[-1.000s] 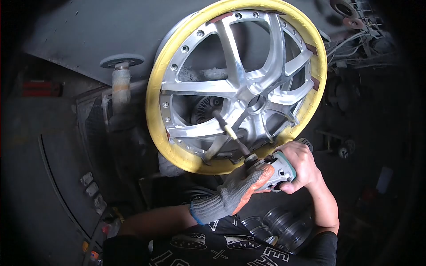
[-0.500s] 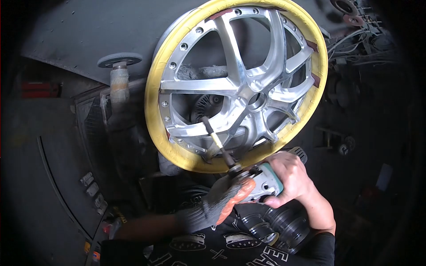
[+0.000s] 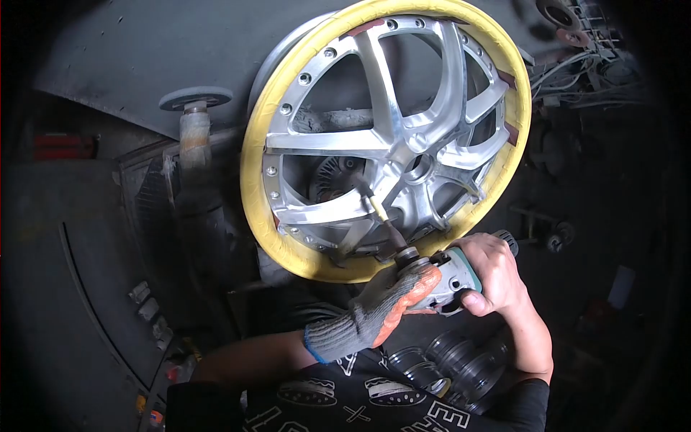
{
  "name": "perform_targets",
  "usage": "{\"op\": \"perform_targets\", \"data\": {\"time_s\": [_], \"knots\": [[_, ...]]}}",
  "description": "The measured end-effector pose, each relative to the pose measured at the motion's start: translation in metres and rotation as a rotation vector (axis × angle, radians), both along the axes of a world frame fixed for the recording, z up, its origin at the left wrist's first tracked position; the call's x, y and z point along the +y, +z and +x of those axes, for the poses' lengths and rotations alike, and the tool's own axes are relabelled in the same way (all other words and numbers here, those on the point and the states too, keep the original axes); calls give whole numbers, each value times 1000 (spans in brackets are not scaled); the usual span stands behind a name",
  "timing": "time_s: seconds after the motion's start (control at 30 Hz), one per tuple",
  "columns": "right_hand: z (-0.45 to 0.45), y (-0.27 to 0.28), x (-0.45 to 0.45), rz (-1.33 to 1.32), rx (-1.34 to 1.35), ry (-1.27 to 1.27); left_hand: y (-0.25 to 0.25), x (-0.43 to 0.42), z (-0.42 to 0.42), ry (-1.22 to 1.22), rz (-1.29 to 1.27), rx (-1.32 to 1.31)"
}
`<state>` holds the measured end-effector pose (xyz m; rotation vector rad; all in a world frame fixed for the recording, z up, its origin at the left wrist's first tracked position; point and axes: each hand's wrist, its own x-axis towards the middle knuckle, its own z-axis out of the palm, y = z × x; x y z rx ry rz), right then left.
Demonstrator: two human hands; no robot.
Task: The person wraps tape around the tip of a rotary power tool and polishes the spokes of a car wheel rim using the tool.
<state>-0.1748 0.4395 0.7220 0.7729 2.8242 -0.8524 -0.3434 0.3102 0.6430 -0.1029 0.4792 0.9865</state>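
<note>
A silver alloy wheel rim with split spokes stands tilted in front of me, its outer lip wrapped in yellow tape. My left hand, in a grey and orange work glove, is closed round the front neck of a teal and grey power grinder. Bare, my right hand grips the grinder's rear body. A long thin shaft runs from the tool up to the rim; its dark tip overlaps a lower spoke near the hub, and whether it touches I cannot tell.
To the left a round disc sits on a wrapped post. Several dark round rims lie below my right forearm. Cables and clutter fill the upper right. A grey panel stands behind the rim.
Both hands and the grinder have moved right and slightly up. The shaft's tip has shifted along the spoke toward the hub. The rim appears slightly shifted in view.
</note>
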Motion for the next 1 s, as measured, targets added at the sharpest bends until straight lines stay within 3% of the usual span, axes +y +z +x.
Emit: {"op": "perform_targets", "data": {"time_s": [0.43, 0.53, 0.8, 0.93, 1.0], "knots": [[-11, -1, -22, -37, -31, -10, -6, -24, -7, 21, -32, -46], [-21, 0, -36, -54, -14, -21, 5, -31, -21, 21, -72, -12], [-50, -1, -73, -27, -47, -79, -24, -69, -47, -64, -43, -8], [-71, -1, -89, -33, -94, -97, -1, -66, -80, -110, -101, 76], [-80, -4, -98, -11, -93, -93, -20, -86, -90, -130, -66, 42]]}}
